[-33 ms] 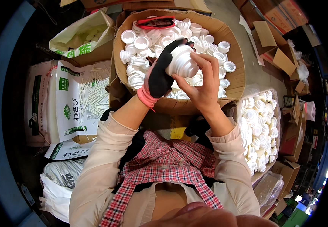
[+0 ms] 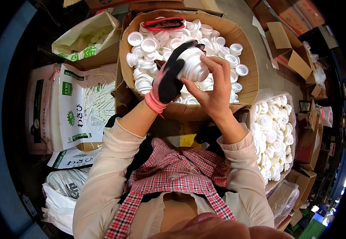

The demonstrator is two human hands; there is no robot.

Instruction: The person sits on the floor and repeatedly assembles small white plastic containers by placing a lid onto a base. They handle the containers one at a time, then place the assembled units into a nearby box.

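Observation:
Both my hands hold a white plastic cap-like part [image 2: 193,67] with stepped round rims, tilted above a large cardboard box [image 2: 249,51]. My left hand [image 2: 171,75], in a black and pink glove, is closed around its wide end. The bare thumb and fingertips of my right hand [image 2: 217,85] pinch its narrower ringed end. Under my hands the box is filled with similar loose white plastic parts [image 2: 143,84]. A red-edged pouch [image 2: 164,24] lies on the pile at the far side.
A clear bag of white caps [image 2: 274,135] stands at right. On the left, thin white sticks [image 2: 99,97] lie on printed sheeting [image 2: 71,115]. Behind them is an open bag [image 2: 87,38] with pale round pieces. Open cartons [image 2: 286,49] stand far right; a white plastic bag [image 2: 61,199] lies near left.
My left thumb has shifted slightly on the white part, and the gloved hand has turned a little. My right hand keeps its pinch.

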